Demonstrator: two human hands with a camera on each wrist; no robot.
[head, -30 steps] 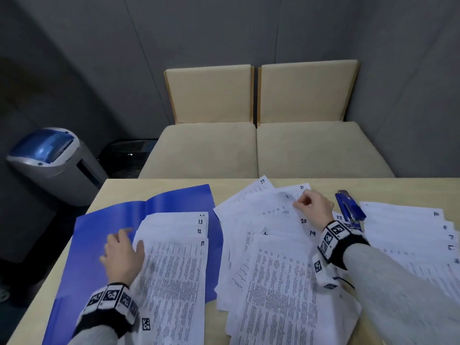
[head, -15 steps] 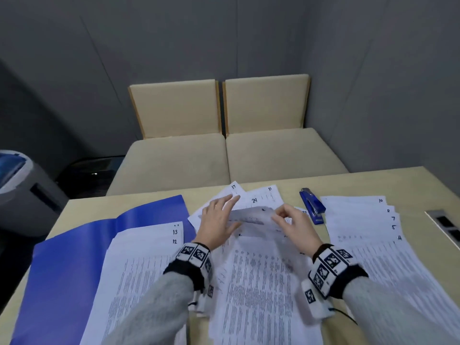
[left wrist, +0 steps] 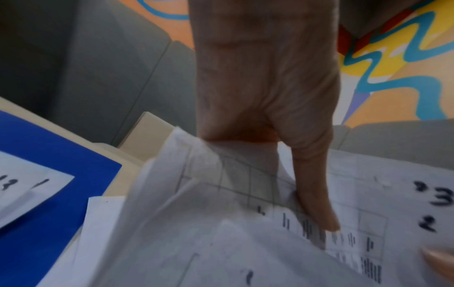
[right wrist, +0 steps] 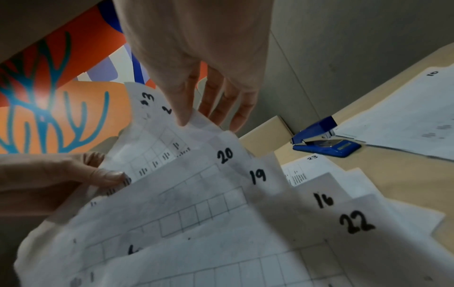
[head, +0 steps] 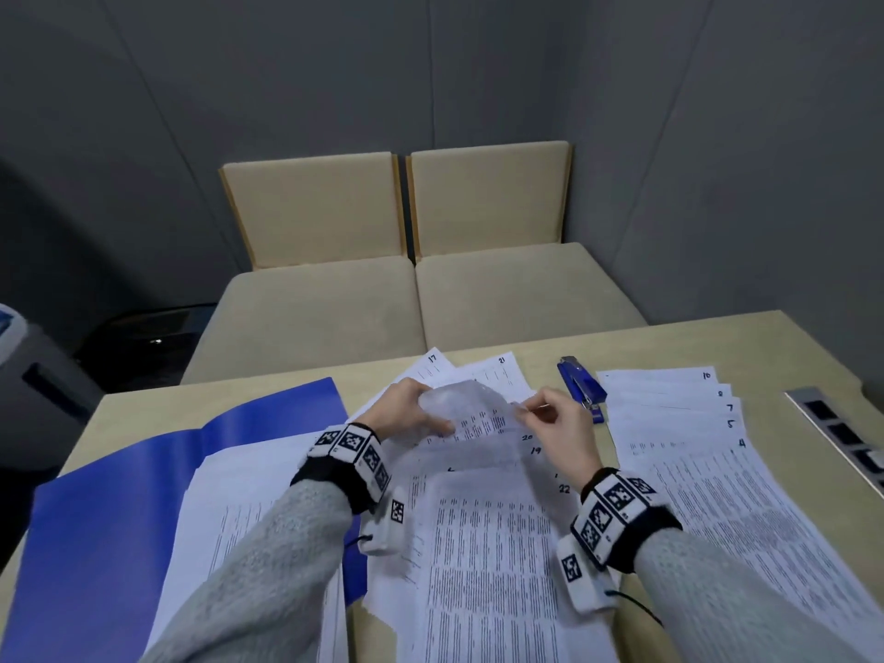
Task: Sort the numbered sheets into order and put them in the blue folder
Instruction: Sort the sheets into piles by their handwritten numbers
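Counting: one blue folder (head: 110, 528) open flat at table's left, sheets lying on it, top corner marked 13 in left wrist view; one loose middle pile (head: 483, 543); one fanned pile (head: 689, 452) at right showing 10, 8, 7, 5, 4; one blue stapler (head: 581, 387) between piles. Left hand (head: 402, 413) and right hand (head: 562, 435) both pinching one lifted sheet (head: 471, 409) above middle pile, thumbs on top, fingers beneath.

Plain grey panelled walls (head: 478, 64) meet in a corner beyond the hands. Against them stand two beige cushioned seats (head: 421, 299) side by side, with wood-edged backs. A light wooden table (head: 669, 342) lies beneath the hands. A grey machine with a blue top (head: 28, 366) stands far left.
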